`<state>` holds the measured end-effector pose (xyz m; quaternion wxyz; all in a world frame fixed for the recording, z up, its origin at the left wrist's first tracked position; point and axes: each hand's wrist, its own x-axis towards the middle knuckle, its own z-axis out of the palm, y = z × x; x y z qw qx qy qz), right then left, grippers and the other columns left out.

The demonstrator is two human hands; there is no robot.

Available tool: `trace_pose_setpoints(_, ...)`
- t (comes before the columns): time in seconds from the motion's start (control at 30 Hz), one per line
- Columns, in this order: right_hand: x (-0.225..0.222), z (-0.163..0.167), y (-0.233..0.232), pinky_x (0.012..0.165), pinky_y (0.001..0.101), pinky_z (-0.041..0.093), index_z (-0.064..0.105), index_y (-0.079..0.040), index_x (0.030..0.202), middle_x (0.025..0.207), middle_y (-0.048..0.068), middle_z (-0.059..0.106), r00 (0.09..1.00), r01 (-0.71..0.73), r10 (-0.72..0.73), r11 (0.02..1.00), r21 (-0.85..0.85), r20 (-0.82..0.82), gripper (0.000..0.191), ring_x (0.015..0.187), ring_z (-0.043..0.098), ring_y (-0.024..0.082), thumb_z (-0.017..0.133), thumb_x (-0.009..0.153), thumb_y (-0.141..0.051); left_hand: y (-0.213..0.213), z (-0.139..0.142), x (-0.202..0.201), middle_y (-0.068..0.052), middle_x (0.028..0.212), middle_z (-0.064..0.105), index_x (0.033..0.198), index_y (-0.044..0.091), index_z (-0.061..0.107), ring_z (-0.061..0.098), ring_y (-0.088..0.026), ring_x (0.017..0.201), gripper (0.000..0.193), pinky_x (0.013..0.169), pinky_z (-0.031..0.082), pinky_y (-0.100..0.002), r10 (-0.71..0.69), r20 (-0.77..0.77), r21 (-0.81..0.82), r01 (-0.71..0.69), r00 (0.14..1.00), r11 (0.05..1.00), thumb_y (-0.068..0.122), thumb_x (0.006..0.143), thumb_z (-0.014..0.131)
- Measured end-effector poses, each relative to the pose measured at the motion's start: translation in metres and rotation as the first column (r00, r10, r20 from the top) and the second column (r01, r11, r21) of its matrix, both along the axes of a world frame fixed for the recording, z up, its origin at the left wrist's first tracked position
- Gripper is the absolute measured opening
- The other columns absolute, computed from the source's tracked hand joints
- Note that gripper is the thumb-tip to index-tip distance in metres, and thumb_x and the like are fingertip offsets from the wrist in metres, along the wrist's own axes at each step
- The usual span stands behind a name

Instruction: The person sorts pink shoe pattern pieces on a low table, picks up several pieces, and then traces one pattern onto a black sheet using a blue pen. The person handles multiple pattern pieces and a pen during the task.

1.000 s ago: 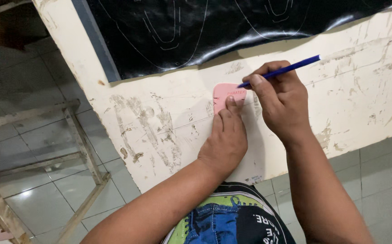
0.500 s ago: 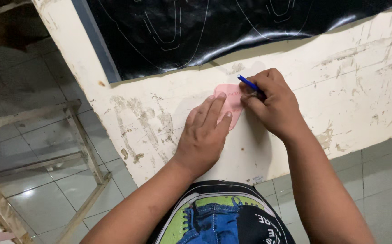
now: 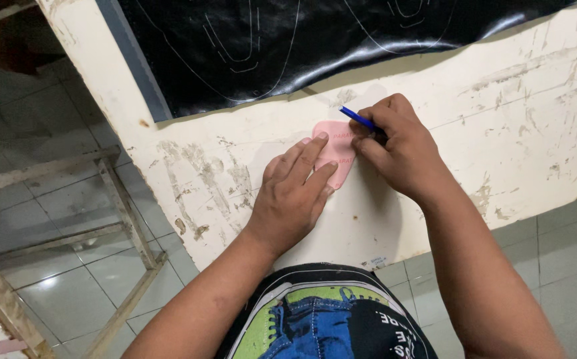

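The left hand (image 3: 295, 193) lies flat on the worn cream desk (image 3: 501, 119), palm down and grasping nothing, its index and middle fingers stretched forward over the lower left part of a pink template (image 3: 337, 154), pinning it to the surface; the template, a small rounded piece with faint lettering, sits near the far edge of the desk, just below the black sheet (image 3: 315, 46) marked with pale traced outlines; the right hand (image 3: 394, 149) is clenched around a blue pen (image 3: 358, 119), of which only a short stretch shows above the knuckles, slanting up and to the left, with the fist touching the right edge of the template; a second ago the pen stood long and clear of the fist, angled up to the right, and the right hand was higher on the template's upper edge; half a second ago the pen had already swung over to the left with little of it showing; since then the right hand has slid slightly along the right side, while the left hand, which had sat lower with fingertips only at the template's bottom, has come further up and across it; the template itself has stayed in the same spot; below the desk a printed shirt (image 3: 328, 326) is visible, and to the left a wooden frame (image 3: 122, 219) stands on the tiled floor (image 3: 56, 286).
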<state>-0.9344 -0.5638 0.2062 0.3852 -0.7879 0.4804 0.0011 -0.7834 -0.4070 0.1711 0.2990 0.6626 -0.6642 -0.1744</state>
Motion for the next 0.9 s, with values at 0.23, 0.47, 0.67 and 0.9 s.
trace_pose_setpoints(0.23, -0.007, 0.006, -0.002, 0.076, 0.0324, 0.053, 0.065, -0.005, 0.120, 0.111, 0.007, 0.053, 0.994, -0.097, 0.094, 0.994, 0.050, 0.058, 0.052, 0.086, 0.058, 0.019, 0.087, 0.075, -0.017, -0.006, 0.008, 0.005, -0.006, 0.155, 0.048, 0.138, 0.008, 0.067, 0.045, -0.025, 0.140, 0.055, 0.114, 0.030, -0.045, -0.025, -0.016, 0.187, 0.028, 1.000, 0.982, 0.029, 0.088, 0.078)
trace_pose_setpoints(0.47, -0.010, 0.004, 0.024, 0.101, 0.0421, 0.050, 0.053, -0.004, 0.138, 0.135, 0.019, 0.045, 0.979, -0.197, 0.202, 0.969, -0.151, 0.023, 0.094, 0.125, 0.052, 0.038, 0.096, 0.057, -0.022, -0.016, 0.009, 0.023, -0.008, 0.162, 0.041, 0.126, 0.018, 0.069, 0.034, -0.031, 0.148, 0.050, 0.118, 0.023, -0.047, -0.085, 0.068, 0.110, 0.077, 0.994, 0.991, 0.033, 0.080, 0.082)
trace_pose_setpoints(0.67, -0.013, -0.002, 0.028, 0.102, 0.0440, 0.049, 0.051, -0.006, 0.139, 0.136, 0.019, 0.045, 0.982, -0.179, 0.186, 0.969, -0.173, 0.027, 0.093, 0.125, 0.051, 0.037, 0.096, 0.059, -0.023, -0.018, 0.006, 0.032, -0.004, 0.161, 0.044, 0.131, 0.019, 0.068, 0.036, -0.029, 0.147, 0.054, 0.117, 0.023, -0.046, -0.111, 0.005, 0.135, 0.109, 0.994, 0.985, 0.032, 0.080, 0.081)
trace_pose_setpoints(0.9, -0.017, -0.005, 0.026, 0.097, 0.0418, 0.051, 0.053, -0.007, 0.139, 0.135, 0.016, 0.047, 0.974, -0.207, 0.220, 0.959, -0.195, 0.047, 0.087, 0.120, 0.054, 0.034, 0.092, 0.063, -0.021, -0.016, 0.005, 0.027, -0.006, 0.159, 0.043, 0.122, 0.024, 0.071, 0.034, -0.032, 0.147, 0.041, 0.118, 0.020, -0.048, -0.100, 0.015, 0.129, 0.098, 0.995, 0.987, 0.024, 0.082, 0.076)
